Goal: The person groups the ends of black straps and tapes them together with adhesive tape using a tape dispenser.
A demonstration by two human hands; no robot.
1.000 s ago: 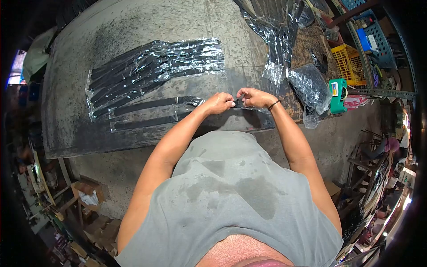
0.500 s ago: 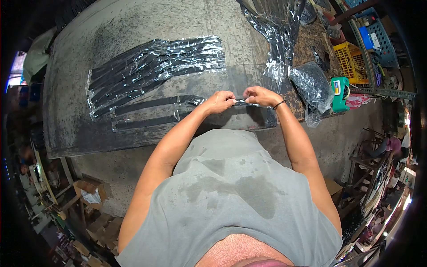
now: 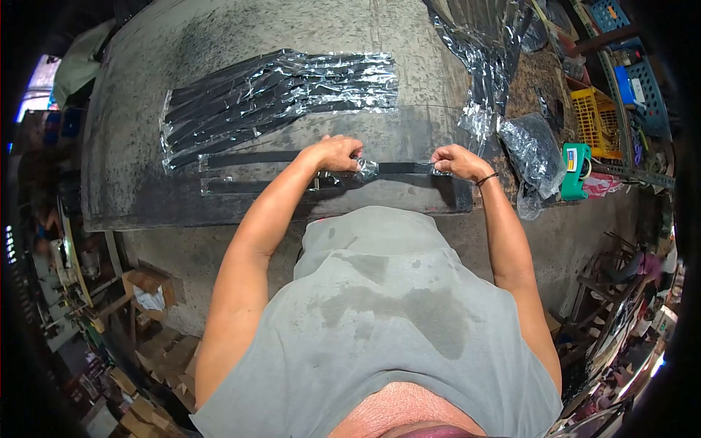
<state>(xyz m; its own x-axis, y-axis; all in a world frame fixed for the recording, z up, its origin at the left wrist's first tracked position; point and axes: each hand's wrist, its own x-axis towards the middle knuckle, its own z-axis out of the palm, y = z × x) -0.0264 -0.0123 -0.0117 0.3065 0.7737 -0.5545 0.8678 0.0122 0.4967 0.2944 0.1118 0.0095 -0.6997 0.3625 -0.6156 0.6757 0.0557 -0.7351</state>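
Observation:
A black strip in a clear plastic sleeve [image 3: 400, 168] stretches between my two hands, close to the table's front edge. My left hand [image 3: 338, 153] is closed on the crinkled plastic at its left end. At the right end, my right hand [image 3: 458, 161], with a dark band at the wrist, pinches the sleeve. Left of my left hand lie two more sleeved black strips [image 3: 252, 158], partly hidden by my forearm. Behind them, several sleeved black strips [image 3: 285, 87] are spread side by side in a wide, shiny bundle.
The worn grey table [image 3: 139, 124] has its front edge just before my body. More black strips in plastic [image 3: 485, 73] hang together at the back right. Further right are a clear plastic bag [image 3: 533, 150], a green tape dispenser [image 3: 575, 171] and a yellow basket [image 3: 595, 113].
My hands have moved apart, the left one leftward and the right one rightward, so more of the black strip shows between them. The view has shifted slightly.

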